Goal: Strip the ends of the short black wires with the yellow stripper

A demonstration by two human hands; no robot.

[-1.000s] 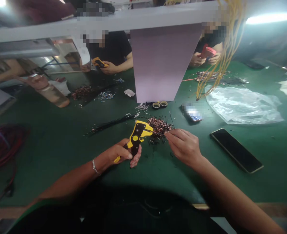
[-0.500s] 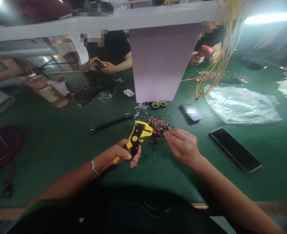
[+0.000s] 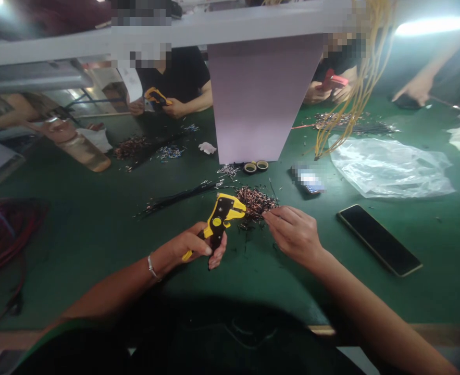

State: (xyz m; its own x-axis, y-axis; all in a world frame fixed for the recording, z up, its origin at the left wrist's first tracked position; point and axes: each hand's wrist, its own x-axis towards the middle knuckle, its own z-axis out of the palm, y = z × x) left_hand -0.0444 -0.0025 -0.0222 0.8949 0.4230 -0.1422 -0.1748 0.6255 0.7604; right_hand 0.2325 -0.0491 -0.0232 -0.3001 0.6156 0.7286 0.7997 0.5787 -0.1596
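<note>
My left hand (image 3: 198, 245) is closed round the handles of a yellow and black wire stripper (image 3: 219, 221), its jaws pointing right. Just beyond the jaws lies a heap of short dark wire pieces with copper-coloured ends (image 3: 255, 202). At the heap's right edge my right hand (image 3: 294, 232) is closed in a pinch; what the fingertips hold, if anything, is too small to make out. A bundle of black wires (image 3: 178, 197) lies left of the heap, with small silvery terminals (image 3: 227, 170) behind it.
Two tape rolls (image 3: 256, 166) stand before a pale upright panel (image 3: 263, 99). To the right are a phone (image 3: 378, 239), a clear plastic bag (image 3: 394, 169) and hanging yellow wires (image 3: 347, 120). Red cable coils (image 3: 7, 234) and a bottle (image 3: 83, 148) lie left. Co-workers sit opposite.
My hands and the wire stripper keep almost the same place. At the far right a co-worker's hand has come onto a dark object on the table.
</note>
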